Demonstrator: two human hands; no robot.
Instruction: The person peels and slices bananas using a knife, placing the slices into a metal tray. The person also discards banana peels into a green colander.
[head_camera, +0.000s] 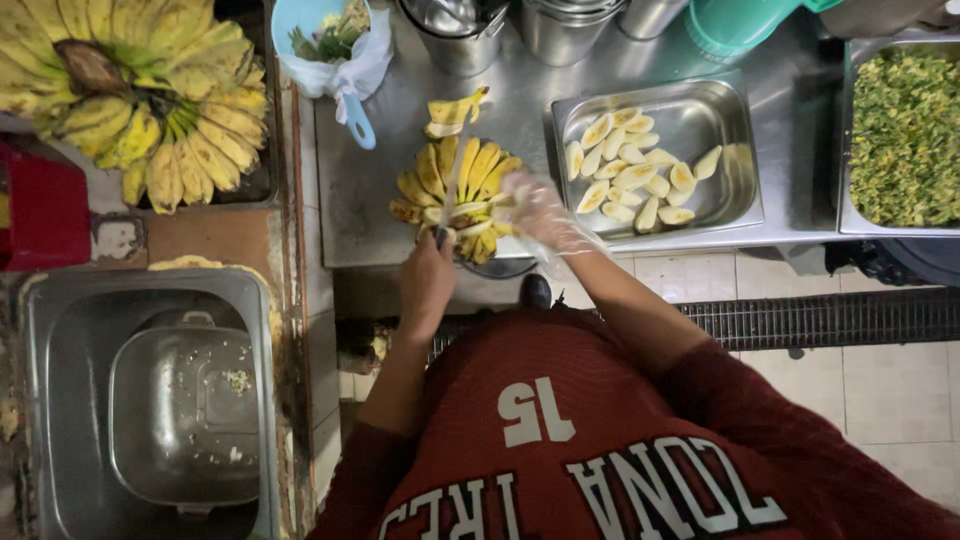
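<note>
A small bunch of yellow bananas (462, 190) lies on the steel counter (380, 200) in front of me. My left hand (426, 282) grips a knife (450, 185) whose blade lies across the bunch. My right hand (535, 212), inside a clear plastic glove, rests on the right side of the bunch. A loose banana peel (453, 112) lies just behind the bunch. To the right, a steel tray (735, 190) holds several peeled, halved banana pieces (635, 175).
A big banana bunch (140, 90) fills the top left. A blue jug (335, 50) with scraps, metal pots (465, 35) and a green container (735, 25) line the back. A tray of chopped greens (905, 135) sits right; a steel basin with lid (180, 400) lower left; floor grate (820, 315).
</note>
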